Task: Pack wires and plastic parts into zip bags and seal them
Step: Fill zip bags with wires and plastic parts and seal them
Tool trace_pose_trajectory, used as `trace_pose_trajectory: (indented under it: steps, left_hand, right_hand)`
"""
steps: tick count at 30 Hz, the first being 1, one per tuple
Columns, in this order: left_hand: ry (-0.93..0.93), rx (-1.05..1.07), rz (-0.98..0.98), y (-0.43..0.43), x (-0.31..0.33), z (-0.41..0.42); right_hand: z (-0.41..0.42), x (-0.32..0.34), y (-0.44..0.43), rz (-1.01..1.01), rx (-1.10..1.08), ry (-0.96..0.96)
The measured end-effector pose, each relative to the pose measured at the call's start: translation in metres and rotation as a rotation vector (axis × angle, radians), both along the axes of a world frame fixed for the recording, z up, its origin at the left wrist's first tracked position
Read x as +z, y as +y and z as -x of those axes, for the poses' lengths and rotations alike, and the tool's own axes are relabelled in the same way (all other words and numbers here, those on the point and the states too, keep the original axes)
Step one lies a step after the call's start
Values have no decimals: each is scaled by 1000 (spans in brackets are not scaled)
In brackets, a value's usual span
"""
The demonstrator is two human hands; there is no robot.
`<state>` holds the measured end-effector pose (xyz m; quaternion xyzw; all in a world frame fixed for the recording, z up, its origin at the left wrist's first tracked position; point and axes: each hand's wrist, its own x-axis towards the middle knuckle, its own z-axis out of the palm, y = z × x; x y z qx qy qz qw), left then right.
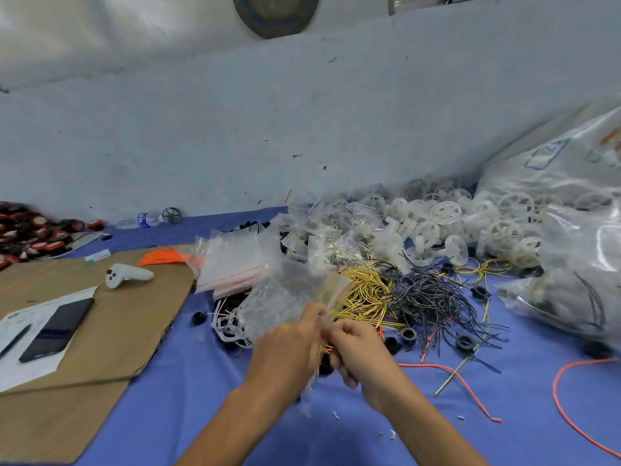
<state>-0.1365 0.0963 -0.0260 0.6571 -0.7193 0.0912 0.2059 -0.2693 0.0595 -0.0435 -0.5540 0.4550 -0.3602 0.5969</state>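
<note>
A zip bag [282, 297] is pinched by the left hand [285, 351]; yellow wires [336, 309], lying near-to-far, are gripped by the right hand [361, 351] alongside.

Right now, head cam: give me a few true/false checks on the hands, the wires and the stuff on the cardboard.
1. The left hand grips a clear zip bag while the right hand pinches yellow wires. True.
2. The phone lies directly on the blue cloth. False: it lies on a paper sheet on the cardboard.
3. The black wires lie to the right of the yellow wire pile. True.
4. The water bottle stands upright. False: it lies on its side by the wall.
5. The white controller rests on the cardboard. True.
</note>
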Motion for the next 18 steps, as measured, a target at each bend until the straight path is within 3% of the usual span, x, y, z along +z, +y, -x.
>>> trace_pose_trajectory:
  steps: [2,5,7,10,13,14,15,18]
  left_hand:
    - [12,-20,127,8,12,0]
    - [91,44,258,12,27,-10]
    - [35,66,240,12,30,-9]
    - [-123,9,175,14,24,9]
    - [-107,-122,143,25,20,23]
    - [-85,-155,101,28,21,25]
    - [-65,-182,68,31,22,26]
    - [-9,-260,77,31,32,31]
  right_hand:
    - [3,-6,-2,14,-150,66]
    - [22,-19,-5,289,-338,467]
    - [26,-15,5,318,-360,429]
    - [18,-8,20,199,-207,15]
    - [5,6,23,-142,-117,-495]
    - [3,10,24,-192,-107,-527]
    - [3,13,22,-182,-80,-470]
    - [2,15,13,20,-2,110]
